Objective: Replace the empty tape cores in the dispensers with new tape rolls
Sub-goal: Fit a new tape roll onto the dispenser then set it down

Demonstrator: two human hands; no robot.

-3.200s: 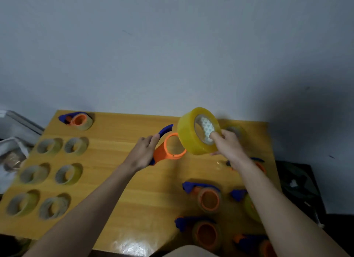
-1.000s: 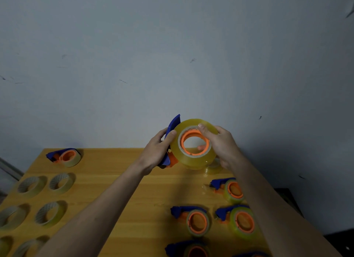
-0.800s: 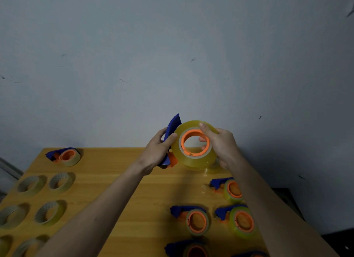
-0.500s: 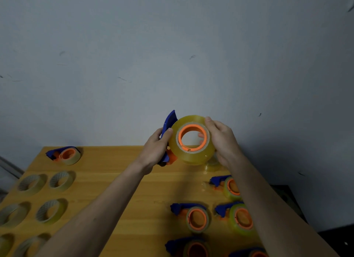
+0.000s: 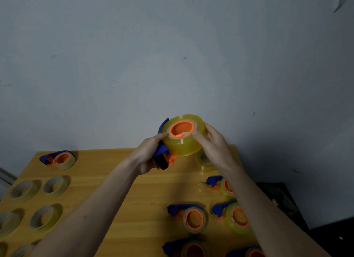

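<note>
A thick yellow tape roll [image 5: 184, 145] sits on the orange hub [image 5: 181, 129] of a blue and orange dispenser [image 5: 162, 155], held up above the far part of the wooden table [image 5: 118, 189]. My left hand [image 5: 148, 154] grips the dispenser's handle, thumb against the roll's rim. My right hand [image 5: 213, 141] holds the roll's right side, thumb on its top face near the hub. The hub's opening faces up towards me.
Several dispensers lie at the right front, such as one [image 5: 191, 217] and another [image 5: 234, 217]. One more dispenser [image 5: 59, 159] lies at the far left. Several thin tape rings, like this ring [image 5: 45, 217], lie in rows at the left. A clear roll [image 5: 204, 160] stands behind my right wrist.
The roll went from beside the bare hub onto it. In the last half second both hands tilted the loaded dispenser, so the hub's face now points more upward.
</note>
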